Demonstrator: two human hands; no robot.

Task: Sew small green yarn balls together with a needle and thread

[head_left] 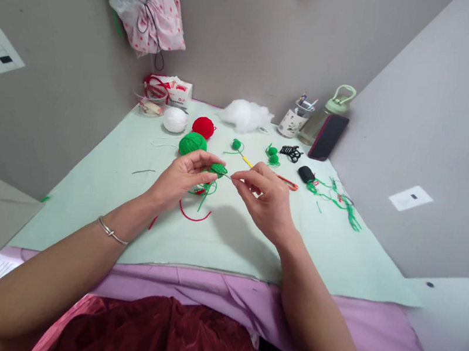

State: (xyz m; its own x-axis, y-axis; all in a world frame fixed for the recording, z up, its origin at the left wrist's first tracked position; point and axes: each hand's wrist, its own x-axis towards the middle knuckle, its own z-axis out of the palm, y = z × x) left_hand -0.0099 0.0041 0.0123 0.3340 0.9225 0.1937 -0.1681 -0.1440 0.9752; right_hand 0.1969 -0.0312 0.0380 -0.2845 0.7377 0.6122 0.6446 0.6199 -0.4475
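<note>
My left hand (183, 178) is closed round a small green crocheted piece (219, 169), held between thumb and fingers above the table. With thumb and forefinger my right hand (264, 195) pinches the end of a thin, needle-like thing (227, 176) that reaches to the green piece; whether it is a needle or a taut strand is hard to tell. Below the left fingers, loose green yarn ends (204, 197) and a bit of red hang or lie. A green yarn ball (193, 144) sits just behind my left hand. Beyond the right knuckles lies a yellow-handled crochet hook (246, 160).
Behind are a red yarn ball (203, 127), a white ball (175, 120), and white stuffing (246, 116). Small green pieces (272, 155), a black claw clip (291, 152), orange-handled scissors (289, 183), and yarn scraps (339, 201) lie rightward. A phone (328, 137) leans against a bottle (313, 126).
</note>
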